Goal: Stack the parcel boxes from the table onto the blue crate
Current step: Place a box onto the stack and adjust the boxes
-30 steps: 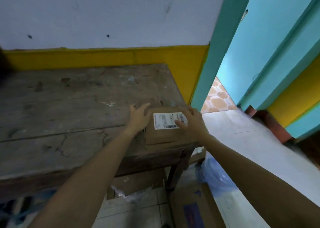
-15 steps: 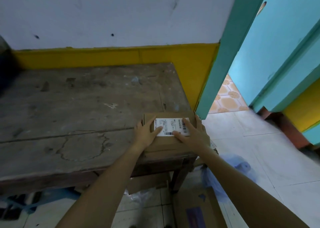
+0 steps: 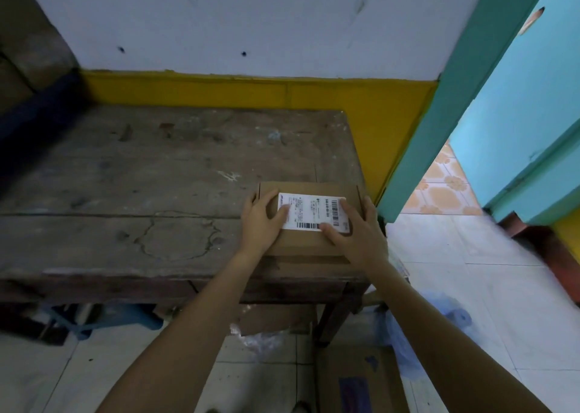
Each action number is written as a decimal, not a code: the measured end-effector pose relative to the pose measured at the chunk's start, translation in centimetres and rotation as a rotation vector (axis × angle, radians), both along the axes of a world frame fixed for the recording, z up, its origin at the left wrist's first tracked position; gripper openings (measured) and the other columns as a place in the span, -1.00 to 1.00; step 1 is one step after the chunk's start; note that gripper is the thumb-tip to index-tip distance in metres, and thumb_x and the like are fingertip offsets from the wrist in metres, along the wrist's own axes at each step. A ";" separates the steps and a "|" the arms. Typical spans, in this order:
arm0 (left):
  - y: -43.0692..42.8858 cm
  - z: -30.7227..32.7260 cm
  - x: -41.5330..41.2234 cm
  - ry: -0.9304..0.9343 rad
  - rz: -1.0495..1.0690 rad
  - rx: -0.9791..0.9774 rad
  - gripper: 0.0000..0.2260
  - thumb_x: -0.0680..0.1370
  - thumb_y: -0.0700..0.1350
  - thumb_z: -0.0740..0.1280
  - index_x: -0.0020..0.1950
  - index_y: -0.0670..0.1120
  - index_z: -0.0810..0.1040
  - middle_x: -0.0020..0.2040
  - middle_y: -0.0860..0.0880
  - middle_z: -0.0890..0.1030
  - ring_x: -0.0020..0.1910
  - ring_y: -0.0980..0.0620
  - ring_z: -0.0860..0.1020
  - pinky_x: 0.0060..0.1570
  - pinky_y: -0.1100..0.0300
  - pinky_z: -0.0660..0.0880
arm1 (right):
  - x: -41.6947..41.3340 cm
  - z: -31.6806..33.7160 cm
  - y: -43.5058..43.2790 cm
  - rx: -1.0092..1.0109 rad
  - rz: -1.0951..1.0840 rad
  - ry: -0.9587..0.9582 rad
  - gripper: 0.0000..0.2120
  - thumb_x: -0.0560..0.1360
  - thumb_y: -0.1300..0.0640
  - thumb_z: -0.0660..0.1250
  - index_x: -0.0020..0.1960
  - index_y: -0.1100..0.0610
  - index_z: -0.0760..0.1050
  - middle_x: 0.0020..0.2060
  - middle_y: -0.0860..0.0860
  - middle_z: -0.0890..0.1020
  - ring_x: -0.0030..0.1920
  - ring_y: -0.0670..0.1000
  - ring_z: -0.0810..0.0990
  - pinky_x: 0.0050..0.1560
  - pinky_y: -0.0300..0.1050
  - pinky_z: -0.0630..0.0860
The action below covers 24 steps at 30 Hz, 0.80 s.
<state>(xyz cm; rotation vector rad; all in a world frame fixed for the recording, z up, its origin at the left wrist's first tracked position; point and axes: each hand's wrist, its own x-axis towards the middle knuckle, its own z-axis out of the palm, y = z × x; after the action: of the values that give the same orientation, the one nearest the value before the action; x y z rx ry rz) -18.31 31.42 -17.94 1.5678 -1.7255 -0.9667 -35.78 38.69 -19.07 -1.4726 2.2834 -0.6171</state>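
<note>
A brown parcel box (image 3: 309, 244) with a white barcode label (image 3: 314, 210) lies on the near right corner of the worn wooden table (image 3: 125, 177). My left hand (image 3: 260, 221) grips its left side, thumb on the label. My right hand (image 3: 357, 234) grips its right side, fingers over the edge and thumb on the label. At the far left a dark blue shape (image 3: 34, 121), perhaps the crate, carries brown boxes (image 3: 28, 39); it is blurred and partly cut off.
The table stands against a white and yellow wall. A teal door frame (image 3: 439, 124) and an open doorway are to the right. Under and beside the table lie a cardboard box (image 3: 357, 381), plastic bags (image 3: 408, 334) and a blue item (image 3: 125, 318) on the tiled floor.
Both hands have moved from beside the box onto it, thumbs now on the label. The view has come closer and tilted down.
</note>
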 end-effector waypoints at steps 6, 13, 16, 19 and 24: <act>0.6 1.4 4.8 0.042 0.076 -0.049 -0.65 0.56 -0.07 0.30 0.33 -0.08 0.45 0.36 -0.15 0.24 0.38 -0.09 0.29 0.33 0.21 0.22 | 4.6 2.2 -0.3 -0.027 0.055 0.013 -0.31 0.44 -0.31 0.25 0.49 -0.14 0.14 0.54 -0.03 -0.06 0.51 0.09 0.09 0.39 0.11 0.28; 1.2 3.6 13.5 0.058 0.095 -0.115 -0.65 0.55 -0.09 0.31 0.33 -0.08 0.45 0.35 -0.17 0.27 0.39 -0.08 0.28 0.30 0.27 0.21 | 13.2 4.8 -0.2 -0.098 0.090 -0.014 -0.30 0.45 -0.25 0.29 0.50 -0.11 0.14 0.54 -0.03 -0.08 0.52 0.10 0.06 0.38 0.15 0.25; 0.9 5.0 18.6 0.036 0.076 -0.154 -0.64 0.55 -0.09 0.31 0.34 -0.07 0.45 0.36 -0.16 0.25 0.39 -0.08 0.30 0.23 0.34 0.20 | 17.9 5.9 -0.3 -0.141 0.100 -0.032 -0.30 0.44 -0.24 0.31 0.49 -0.11 0.15 0.54 -0.03 -0.08 0.52 0.07 0.05 0.36 0.13 0.27; 0.3 6.7 23.7 0.005 0.073 -0.188 -0.63 0.56 -0.07 0.30 0.36 -0.05 0.43 0.39 -0.13 0.22 0.39 -0.06 0.29 0.22 0.34 0.20 | 22.7 7.3 -0.9 -0.200 0.126 -0.061 -0.31 0.43 -0.21 0.34 0.48 -0.09 0.19 0.55 0.00 -0.07 0.52 0.06 0.04 0.34 0.08 0.30; -0.9 9.5 31.4 -0.016 0.127 -0.243 -0.62 0.56 -0.07 0.29 0.39 -0.05 0.40 0.40 -0.12 0.21 0.40 -0.03 0.27 0.21 0.38 0.16 | 30.1 9.5 -3.2 -0.264 0.195 -0.096 -0.33 0.44 -0.20 0.35 0.47 -0.08 0.22 0.55 -0.01 -0.06 0.52 0.04 0.03 0.38 0.04 0.25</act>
<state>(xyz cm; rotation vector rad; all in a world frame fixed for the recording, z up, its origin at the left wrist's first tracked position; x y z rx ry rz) 13.09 30.55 -8.41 1.5078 -1.6625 -0.6571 -5.64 35.51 -9.53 -1.7191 2.0151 -0.9354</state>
